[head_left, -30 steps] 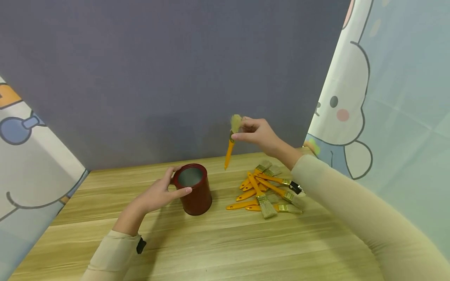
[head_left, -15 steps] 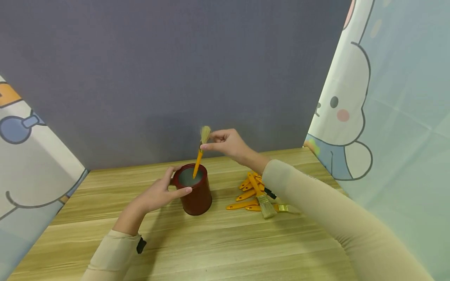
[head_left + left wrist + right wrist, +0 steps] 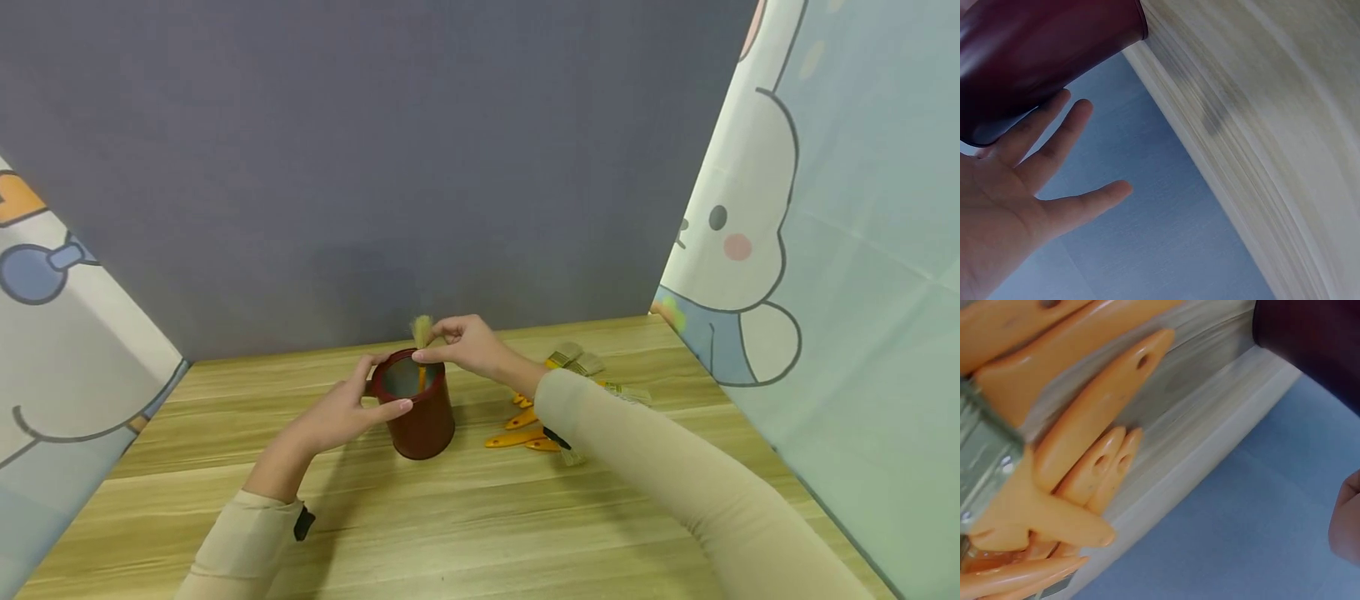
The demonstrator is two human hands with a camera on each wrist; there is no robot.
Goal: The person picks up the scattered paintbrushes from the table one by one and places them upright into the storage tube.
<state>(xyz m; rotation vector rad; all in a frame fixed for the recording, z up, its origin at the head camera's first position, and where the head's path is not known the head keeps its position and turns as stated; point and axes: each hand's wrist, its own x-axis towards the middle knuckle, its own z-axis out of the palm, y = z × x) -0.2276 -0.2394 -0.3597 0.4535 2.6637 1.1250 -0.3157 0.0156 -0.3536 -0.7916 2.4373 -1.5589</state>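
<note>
A dark red paint can [image 3: 423, 429] stands upright on the table. My left hand [image 3: 339, 419] holds it from the left, thumb along the near side and index finger at the far rim. In the left wrist view, the other fingers [image 3: 1060, 140] spread out beside the can's wall. With thumb and fingertips, my right hand [image 3: 472, 346] pinches a paintbrush [image 3: 422, 330] near the base of its pale bristles. The brush points handle down, its orange handle inside the can's mouth and its bristles above the rim.
Several orange-handled paintbrushes [image 3: 516, 439] lie in a loose pile right of the can, partly hidden under the right forearm. The wood-grain table [image 3: 420, 533] meets a grey backdrop [image 3: 360, 208] behind, with cartoon-printed panels [image 3: 840, 275] at both sides.
My right hand has carried the paintbrush leftward from above the pile to the can and lowered its handle inside. The left hand and the can stay in place.
</note>
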